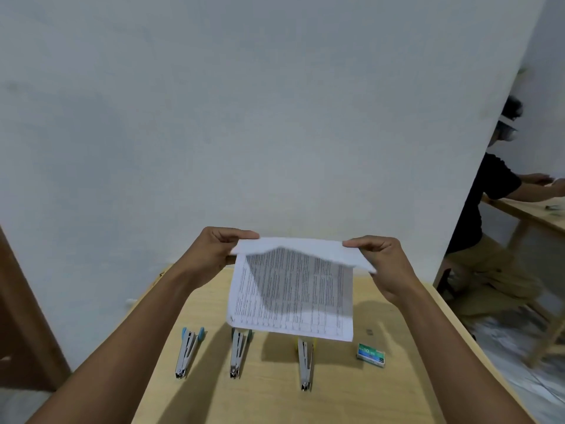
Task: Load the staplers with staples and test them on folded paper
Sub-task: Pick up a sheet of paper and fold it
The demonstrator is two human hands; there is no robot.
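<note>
I hold a printed sheet of paper (293,295) up above the wooden table (269,402). My left hand (218,252) pinches its top left corner and my right hand (383,264) pinches its top right corner. The top edge is bent over toward me. Three staplers lie open on the table below: a blue one (187,351) at the left, a middle one (238,353) partly under the sheet, and a yellow one (305,365) to the right. A small green box of staples (371,354) lies right of them.
A pale wall stands close behind the table. A brown door edge (18,316) is at the far left. At the right, another person (489,215) in a black shirt sits at a second wooden table (532,215).
</note>
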